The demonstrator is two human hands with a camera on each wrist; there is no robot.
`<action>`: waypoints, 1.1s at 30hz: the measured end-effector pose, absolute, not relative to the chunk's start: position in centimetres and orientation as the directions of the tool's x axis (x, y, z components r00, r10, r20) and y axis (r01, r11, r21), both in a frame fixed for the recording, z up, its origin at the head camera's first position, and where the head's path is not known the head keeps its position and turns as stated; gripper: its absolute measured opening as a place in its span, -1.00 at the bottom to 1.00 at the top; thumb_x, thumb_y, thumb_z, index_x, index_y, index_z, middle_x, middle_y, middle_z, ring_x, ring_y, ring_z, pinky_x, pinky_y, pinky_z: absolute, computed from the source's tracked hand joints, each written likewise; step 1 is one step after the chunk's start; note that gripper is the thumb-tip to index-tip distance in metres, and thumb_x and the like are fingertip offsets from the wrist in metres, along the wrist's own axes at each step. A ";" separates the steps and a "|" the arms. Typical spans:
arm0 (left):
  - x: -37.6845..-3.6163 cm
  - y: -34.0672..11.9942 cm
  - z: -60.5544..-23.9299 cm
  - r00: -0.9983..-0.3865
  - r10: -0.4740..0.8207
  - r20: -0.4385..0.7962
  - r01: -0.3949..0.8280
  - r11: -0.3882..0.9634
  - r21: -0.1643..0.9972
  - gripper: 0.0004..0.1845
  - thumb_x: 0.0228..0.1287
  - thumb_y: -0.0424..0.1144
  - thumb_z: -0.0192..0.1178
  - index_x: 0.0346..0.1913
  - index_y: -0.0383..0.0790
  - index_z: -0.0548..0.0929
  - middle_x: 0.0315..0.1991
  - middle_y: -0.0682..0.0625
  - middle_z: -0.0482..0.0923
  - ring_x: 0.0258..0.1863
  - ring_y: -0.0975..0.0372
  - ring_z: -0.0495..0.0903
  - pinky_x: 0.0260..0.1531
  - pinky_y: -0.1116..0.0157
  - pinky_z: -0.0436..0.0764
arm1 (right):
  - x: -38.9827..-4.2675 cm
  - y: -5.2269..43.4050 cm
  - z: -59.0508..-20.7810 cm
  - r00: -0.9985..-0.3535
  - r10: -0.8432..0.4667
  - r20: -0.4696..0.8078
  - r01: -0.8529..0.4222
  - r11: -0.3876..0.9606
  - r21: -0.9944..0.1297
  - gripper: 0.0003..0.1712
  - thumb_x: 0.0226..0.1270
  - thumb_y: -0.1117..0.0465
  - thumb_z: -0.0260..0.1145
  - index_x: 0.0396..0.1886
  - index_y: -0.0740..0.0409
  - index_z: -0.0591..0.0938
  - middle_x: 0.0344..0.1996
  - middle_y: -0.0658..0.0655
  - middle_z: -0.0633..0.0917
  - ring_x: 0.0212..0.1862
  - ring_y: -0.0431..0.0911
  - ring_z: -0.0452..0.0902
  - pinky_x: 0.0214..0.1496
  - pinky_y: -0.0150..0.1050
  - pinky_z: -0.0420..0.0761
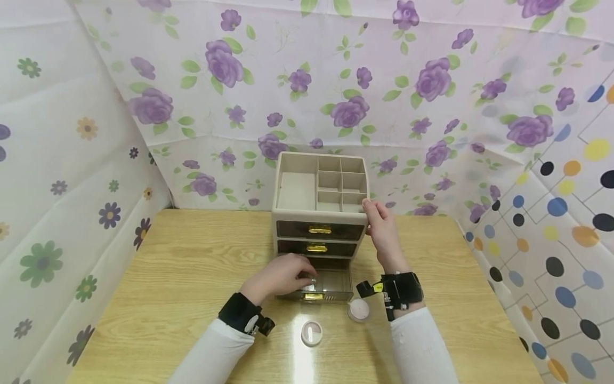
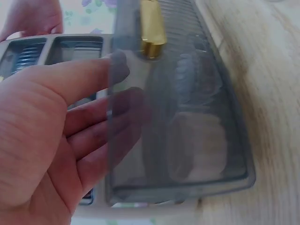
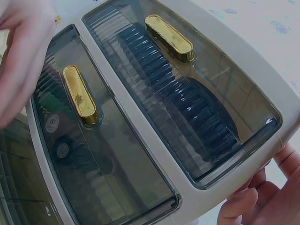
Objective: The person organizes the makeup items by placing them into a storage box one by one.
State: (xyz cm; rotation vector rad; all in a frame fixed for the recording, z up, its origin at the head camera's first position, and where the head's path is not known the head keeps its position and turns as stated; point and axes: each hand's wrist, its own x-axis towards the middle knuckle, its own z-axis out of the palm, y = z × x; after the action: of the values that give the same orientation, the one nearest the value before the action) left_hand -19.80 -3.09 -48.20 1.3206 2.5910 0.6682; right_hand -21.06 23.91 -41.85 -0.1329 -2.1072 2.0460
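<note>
Three drawers (image 1: 320, 230), bottom one (image 1: 318, 284) open, two jars (image 1: 312, 333)

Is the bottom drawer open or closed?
Open: the bottom drawer juts out past the two shut drawers above, left hand reaching inside.

Beige drawer organizer (image 1: 320, 213) upright on table, smoky bottom drawer (image 1: 320, 284) (gold-handled) pulled out.

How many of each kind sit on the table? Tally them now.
Drawer organiser: 1
Smoky drawers with gold handles: 3, the bottom one pulled out
Small round jars: 2, one and another
Total: 6
</note>
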 end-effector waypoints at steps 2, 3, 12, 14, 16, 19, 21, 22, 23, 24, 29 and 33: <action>-19.6 -3.7 -47.7 -0.594 0.797 0.106 0.735 0.485 0.474 -0.81 0.50 -0.23 0.38 0.04 -0.19 0.84 -0.01 0.01 0.77 -0.04 0.18 0.74 -0.01 0.21 0.69 | -21.1 24.0 -41.9 -0.976 0.204 0.081 -0.075 0.038 -0.996 -0.59 0.65 -0.17 0.22 -0.20 0.08 0.59 -0.21 0.03 0.58 -0.14 -0.12 0.56 -0.10 -0.14 0.58; -19.5 -4.0 -47.3 -0.591 0.796 0.130 0.739 0.470 0.483 -0.82 0.51 -0.23 0.37 0.04 -0.19 0.84 -0.01 0.00 0.77 -0.05 0.19 0.74 -0.02 0.22 0.69 | -21.1 24.0 -41.8 -0.975 0.205 0.082 -0.076 0.038 -0.996 -0.59 0.65 -0.17 0.22 -0.20 0.08 0.59 -0.21 0.04 0.58 -0.14 -0.12 0.56 -0.10 -0.15 0.58; -19.5 -6.6 -44.1 -0.606 0.722 0.333 0.746 0.371 0.554 -0.84 0.51 -0.24 0.37 0.01 -0.20 0.84 -0.07 -0.01 0.78 -0.36 0.38 0.64 -0.25 0.28 0.70 | -21.1 24.2 -41.7 -0.975 0.205 0.087 -0.081 0.039 -0.996 -0.61 0.66 -0.17 0.20 -0.20 0.05 0.59 -0.16 0.05 0.58 -0.12 -0.11 0.57 -0.15 -0.24 0.60; -19.6 -7.0 -43.6 -0.625 0.701 0.343 0.732 0.374 0.570 -0.86 0.50 -0.25 0.38 -0.01 -0.18 0.84 -0.09 0.00 0.78 -0.36 0.37 0.63 -0.29 0.25 0.70 | -21.0 24.2 -41.7 -0.974 0.209 0.084 -0.078 0.034 -0.996 -0.61 0.66 -0.17 0.21 -0.19 0.05 0.59 -0.15 0.05 0.58 -0.12 -0.11 0.57 -0.15 -0.25 0.60; -19.5 -7.4 -43.1 -0.643 0.677 0.358 0.723 0.382 0.575 -0.86 0.49 -0.25 0.38 -0.01 -0.19 0.84 -0.09 0.01 0.78 -0.30 0.35 0.65 -0.25 0.26 0.72 | -21.0 24.2 -41.6 -0.974 0.212 0.082 -0.076 0.036 -0.996 -0.62 0.66 -0.16 0.21 -0.19 0.05 0.60 -0.15 0.05 0.58 -0.11 -0.11 0.56 -0.15 -0.26 0.60; -19.4 -7.8 -42.3 -0.659 0.604 0.449 0.729 0.365 0.580 -0.89 0.46 -0.30 0.40 -0.06 -0.22 0.83 -0.15 0.02 0.78 -0.26 0.30 0.71 -0.23 0.29 0.73 | -21.0 24.1 -41.5 -0.975 0.208 0.081 -0.074 0.040 -0.996 -0.60 0.66 -0.17 0.21 -0.19 0.06 0.60 -0.16 0.05 0.57 -0.11 -0.10 0.54 -0.15 -0.26 0.58; -19.5 -7.9 -41.4 -0.668 0.499 0.552 0.738 0.348 0.578 -0.93 0.44 -0.33 0.39 -0.12 -0.27 0.79 -0.25 0.00 0.77 -0.33 0.26 0.71 -0.31 0.33 0.71 | -20.9 24.1 -41.5 -0.975 0.207 0.079 -0.071 0.046 -0.996 -0.60 0.66 -0.17 0.21 -0.18 0.06 0.61 -0.15 0.04 0.57 -0.10 -0.11 0.54 -0.14 -0.26 0.58; -19.6 -7.9 -40.9 -0.672 0.426 0.606 0.740 0.345 0.577 -0.94 0.43 -0.35 0.39 -0.16 -0.29 0.77 -0.31 -0.02 0.75 -0.38 0.24 0.70 -0.35 0.33 0.70 | -20.9 24.1 -41.5 -0.975 0.208 0.078 -0.070 0.047 -0.996 -0.60 0.66 -0.16 0.21 -0.17 0.07 0.61 -0.15 0.04 0.57 -0.10 -0.10 0.54 -0.14 -0.26 0.59; -19.7 -7.8 -40.4 -0.682 0.338 0.648 0.730 0.352 0.586 -0.94 0.43 -0.35 0.38 -0.20 -0.30 0.74 -0.35 -0.03 0.73 -0.42 0.22 0.68 -0.39 0.34 0.68 | -21.0 24.1 -41.6 -0.975 0.210 0.078 -0.070 0.047 -0.996 -0.60 0.66 -0.16 0.20 -0.17 0.07 0.61 -0.15 0.04 0.57 -0.10 -0.10 0.54 -0.14 -0.26 0.58; -19.9 -7.7 -39.8 -0.696 0.247 0.674 0.712 0.360 0.603 -0.91 0.44 -0.35 0.37 -0.21 -0.32 0.70 -0.37 -0.05 0.70 -0.44 0.19 0.66 -0.41 0.32 0.67 | -21.0 24.1 -41.6 -0.974 0.211 0.079 -0.071 0.047 -0.996 -0.60 0.66 -0.16 0.20 -0.17 0.07 0.61 -0.15 0.04 0.58 -0.09 -0.10 0.54 -0.14 -0.26 0.58; -21.4 -7.2 -37.6 -0.839 -0.023 0.543 0.498 0.365 0.786 -0.63 0.52 -0.19 0.31 0.16 -0.42 0.62 -0.10 -0.21 0.64 -0.14 -0.02 0.66 -0.13 0.11 0.68 | -20.8 24.0 -41.4 -0.975 0.210 0.080 -0.072 0.046 -0.996 -0.61 0.66 -0.17 0.21 -0.19 0.06 0.60 -0.17 0.03 0.57 -0.11 -0.11 0.53 -0.15 -0.25 0.55; -22.5 -6.8 -37.4 -0.944 0.053 0.327 0.322 0.380 0.867 -0.47 0.59 -0.02 0.23 0.31 -0.41 0.55 -0.01 -0.22 0.61 -0.03 -0.05 0.62 0.02 0.04 0.62 | -20.7 23.8 -41.5 -0.977 0.203 0.069 -0.060 0.048 -0.997 -0.59 0.66 -0.17 0.21 -0.21 0.06 0.57 -0.20 0.03 0.56 -0.14 -0.11 0.51 -0.15 -0.23 0.53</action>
State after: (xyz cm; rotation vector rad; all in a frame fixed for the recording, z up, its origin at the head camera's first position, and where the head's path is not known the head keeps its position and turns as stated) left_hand -22.48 -6.82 -37.42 0.3893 2.8046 1.8612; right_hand -20.68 23.81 -41.49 -0.1481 -2.1267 2.0389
